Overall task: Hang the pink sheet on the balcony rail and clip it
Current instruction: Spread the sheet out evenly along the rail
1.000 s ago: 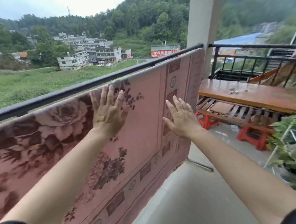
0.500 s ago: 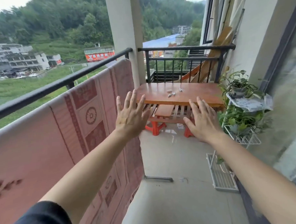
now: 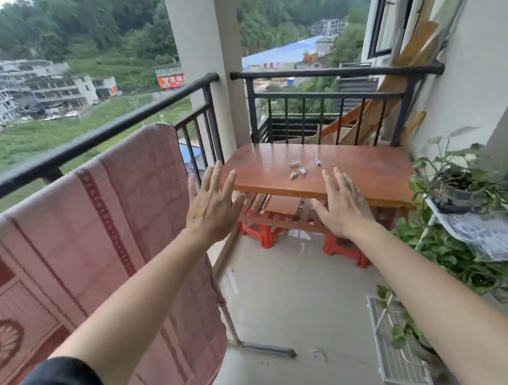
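Note:
The pink patterned sheet (image 3: pixel 107 229) hangs draped along the left side of the balcony, just inside the black balcony rail (image 3: pixel 97 141). Its right edge ends near the rail's corner post. Several small metal clips (image 3: pixel 301 169) lie on the brown wooden table (image 3: pixel 363 172) at the balcony's far end. My left hand (image 3: pixel 211 206) is held out with fingers spread, just right of the sheet's edge and short of the table. Beside it, my right hand (image 3: pixel 343 204) also reaches forward with fingers apart, below the clips. Neither hand holds anything.
A white pillar (image 3: pixel 207 47) stands at the rail's corner. Red plastic stools (image 3: pixel 263 233) sit under the table. Potted plants on a white wire rack (image 3: pixel 465 199) line the right wall. Wooden boards (image 3: pixel 402 69) lean in the far right corner. A metal drying-rack leg (image 3: pixel 264 349) crosses the tiled floor.
Both hands have left the sheet and now reach toward the table. The view has swung right and moved closer to the table and clips.

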The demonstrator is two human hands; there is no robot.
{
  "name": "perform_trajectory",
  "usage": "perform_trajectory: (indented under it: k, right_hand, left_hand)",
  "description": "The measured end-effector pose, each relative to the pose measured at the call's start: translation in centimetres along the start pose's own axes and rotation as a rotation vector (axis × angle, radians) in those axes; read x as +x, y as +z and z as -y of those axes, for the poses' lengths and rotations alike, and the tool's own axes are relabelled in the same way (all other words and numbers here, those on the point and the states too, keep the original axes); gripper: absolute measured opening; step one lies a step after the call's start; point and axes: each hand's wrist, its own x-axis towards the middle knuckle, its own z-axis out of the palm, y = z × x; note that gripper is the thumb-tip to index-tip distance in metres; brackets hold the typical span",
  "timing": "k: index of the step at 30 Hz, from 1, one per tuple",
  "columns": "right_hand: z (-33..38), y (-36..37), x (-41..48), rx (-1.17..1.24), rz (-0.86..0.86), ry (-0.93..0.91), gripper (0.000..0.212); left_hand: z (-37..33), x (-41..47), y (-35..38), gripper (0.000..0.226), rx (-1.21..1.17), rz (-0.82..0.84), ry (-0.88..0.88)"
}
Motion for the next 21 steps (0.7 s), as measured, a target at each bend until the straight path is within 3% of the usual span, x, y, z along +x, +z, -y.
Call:
perform_trajectory:
  k: [14, 21]
  right_hand:
    - [0.9, 10.8, 29.8, -0.039, 0.115, -0.092, 0.073]
    - [1.2, 17.9, 42.2, -0.037, 0.245, -0.171, 0.073]
  left_hand:
    - [5.5, 25.7, 16.6, 0.065, -0.064, 0.119, -0.049]
    - [8.8, 33.3, 24.9, 0.063, -0.092, 0.184, -0.204]
